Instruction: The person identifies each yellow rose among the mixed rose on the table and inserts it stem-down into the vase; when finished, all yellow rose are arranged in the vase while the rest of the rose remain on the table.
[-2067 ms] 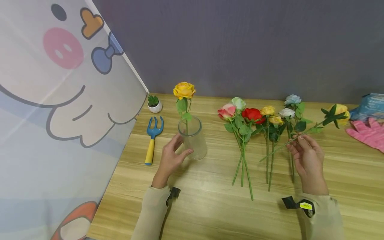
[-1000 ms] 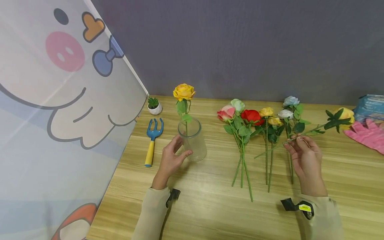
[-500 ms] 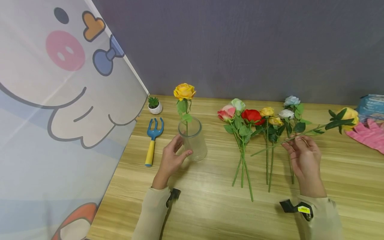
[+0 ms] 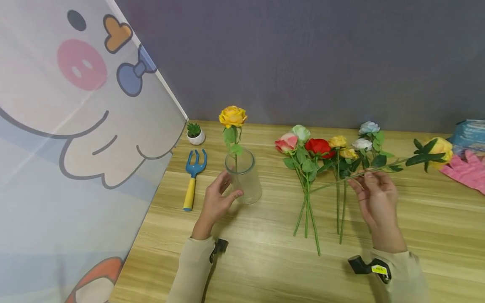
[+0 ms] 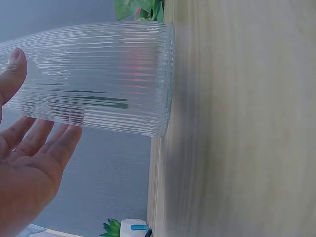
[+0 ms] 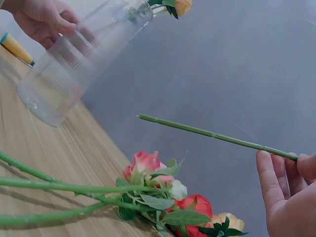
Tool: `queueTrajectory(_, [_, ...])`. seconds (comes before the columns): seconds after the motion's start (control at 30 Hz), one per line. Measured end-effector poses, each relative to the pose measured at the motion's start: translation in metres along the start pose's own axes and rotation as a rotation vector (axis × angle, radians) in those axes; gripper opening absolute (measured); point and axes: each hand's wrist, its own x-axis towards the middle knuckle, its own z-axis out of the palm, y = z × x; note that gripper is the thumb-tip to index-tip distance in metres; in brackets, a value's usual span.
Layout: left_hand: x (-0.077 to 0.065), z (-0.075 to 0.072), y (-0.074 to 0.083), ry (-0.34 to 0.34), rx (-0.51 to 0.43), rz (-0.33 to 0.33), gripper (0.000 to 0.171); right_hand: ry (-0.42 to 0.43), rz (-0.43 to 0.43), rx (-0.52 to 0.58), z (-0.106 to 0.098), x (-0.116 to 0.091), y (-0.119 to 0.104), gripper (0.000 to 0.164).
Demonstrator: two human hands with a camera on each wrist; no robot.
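Observation:
My left hand (image 4: 219, 198) holds the side of a clear ribbed glass vase (image 4: 247, 185), thumb in front and fingers behind. One yellow rose (image 4: 233, 117) stands in the vase, its bloom well above the rim. In the left wrist view the vase (image 5: 98, 74) sits upright on the table. My right hand (image 4: 377, 200) pinches the stem of another yellow rose (image 4: 441, 150) between thumb and fingers. That stem points left toward the vase, its bloom off to the right. The right wrist view shows the bare stem end (image 6: 177, 126) raised above the lying flowers.
A red rose (image 4: 319, 146), a pink rose (image 4: 286, 142) and several other flowers lie between the hands. At left are a toy garden fork (image 4: 192, 181) and a small potted succulent (image 4: 195, 134). Far right hold a pink glove (image 4: 466, 170) and a blue packet (image 4: 470, 134).
My right hand has moved left with its yellow rose, and the stem has swung to a flatter angle. The left hand and vase have stayed in place.

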Motion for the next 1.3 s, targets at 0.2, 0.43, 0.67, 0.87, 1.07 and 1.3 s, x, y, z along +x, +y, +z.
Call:
queueTrajectory(0.2, [0.000, -0.001, 0.001, -0.006, -0.001, -0.002, 0.074, -0.008, -0.024, -0.002, 0.007, -0.002, 0.003, 0.010])
queueTrajectory(0.43, [0.001, 0.001, 0.001, -0.006, -0.005, 0.015, 0.074, -0.030, -0.057, 0.054, 0.018, -0.005, 0.006, 0.012])
queueTrajectory(0.67, [0.002, -0.001, 0.002, -0.002, -0.017, -0.012, 0.075, -0.099, -0.060, 0.116, 0.023, -0.005, 0.009, 0.016])
queueTrajectory(0.87, [0.000, -0.001, -0.001, 0.001, -0.020, -0.001, 0.073, -0.068, -0.062, 0.163, 0.032, -0.005, 0.013, 0.014])
queueTrajectory(1.07, [-0.001, 0.000, -0.001, 0.005, -0.018, -0.001, 0.073, -0.045, -0.069, 0.179, 0.042, -0.003, 0.017, 0.011])
queueTrajectory(1.3, [-0.001, 0.000, 0.002, 0.005, -0.015, -0.020, 0.075, -0.012, -0.081, 0.177, 0.056, 0.000, 0.021, 0.008])
